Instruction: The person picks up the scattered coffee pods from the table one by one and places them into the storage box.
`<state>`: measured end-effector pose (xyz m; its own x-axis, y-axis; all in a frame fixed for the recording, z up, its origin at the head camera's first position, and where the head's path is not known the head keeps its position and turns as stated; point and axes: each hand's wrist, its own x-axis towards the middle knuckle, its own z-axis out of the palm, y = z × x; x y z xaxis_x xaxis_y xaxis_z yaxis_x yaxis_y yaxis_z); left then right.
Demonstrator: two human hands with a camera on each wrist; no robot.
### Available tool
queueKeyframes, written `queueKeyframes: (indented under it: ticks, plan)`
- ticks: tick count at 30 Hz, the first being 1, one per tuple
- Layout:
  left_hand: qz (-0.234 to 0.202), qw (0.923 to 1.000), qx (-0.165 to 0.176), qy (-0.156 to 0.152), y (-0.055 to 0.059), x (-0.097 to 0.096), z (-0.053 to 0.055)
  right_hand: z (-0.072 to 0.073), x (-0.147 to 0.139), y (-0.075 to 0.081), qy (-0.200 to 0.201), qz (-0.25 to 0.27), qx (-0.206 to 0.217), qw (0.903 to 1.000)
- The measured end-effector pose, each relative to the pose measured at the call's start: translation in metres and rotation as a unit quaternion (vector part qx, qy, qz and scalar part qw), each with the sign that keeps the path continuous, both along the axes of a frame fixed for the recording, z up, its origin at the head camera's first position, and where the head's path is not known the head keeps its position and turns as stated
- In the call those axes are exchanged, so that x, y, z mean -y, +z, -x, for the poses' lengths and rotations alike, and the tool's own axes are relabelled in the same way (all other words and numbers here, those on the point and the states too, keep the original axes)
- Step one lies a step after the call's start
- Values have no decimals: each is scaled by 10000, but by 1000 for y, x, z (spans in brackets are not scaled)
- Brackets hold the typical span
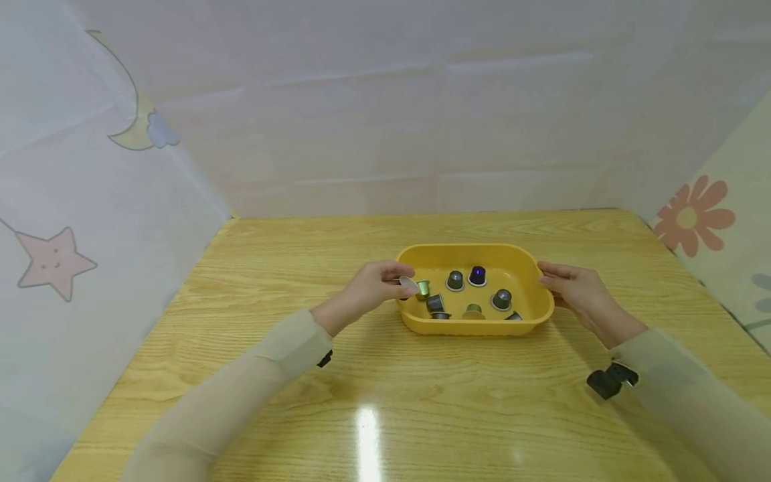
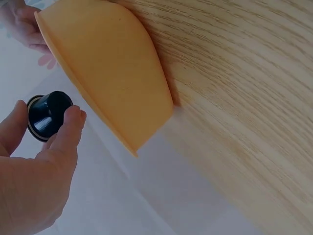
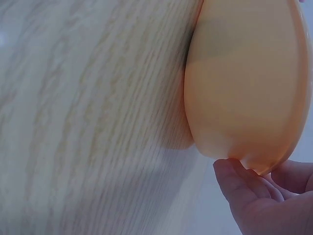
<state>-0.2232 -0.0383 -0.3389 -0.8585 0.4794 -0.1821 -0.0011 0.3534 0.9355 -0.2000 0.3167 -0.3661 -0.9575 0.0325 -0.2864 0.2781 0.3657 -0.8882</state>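
Note:
My left hand [image 1: 375,286] pinches a dark coffee capsule [image 2: 55,113] between thumb and fingers, above the left rim of a yellow plastic basin [image 1: 476,327]. In the head view the capsule's pale lid [image 1: 409,285] faces me. At the basin's right end, my right hand [image 1: 577,293] grips the rim, thumb on one side and fingers underneath, as the right wrist view shows. Inside the basin lie several capsules, among them a purple one [image 1: 478,275], a green one [image 1: 423,289] and a grey one [image 1: 502,299]. The front wall partly hides the nearest ones.
The basin stands on a wood-grain table [image 1: 289,268]. Behind it hangs a pale sheet [image 1: 361,120], with printed sheets on the left and right sides. A black strap device [image 1: 611,379] is on my right wrist.

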Motion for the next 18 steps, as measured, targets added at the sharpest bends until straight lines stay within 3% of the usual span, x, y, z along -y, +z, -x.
queueKeyframes:
  ticks: [12,18]
  plan:
    - [36,9998,100,138,2,-21,3,0,-1,0,79,-57,-5,10000]
    - [161,9998,-80,33,7,-32,0,1,-1,-1,8,-118,9,9999]
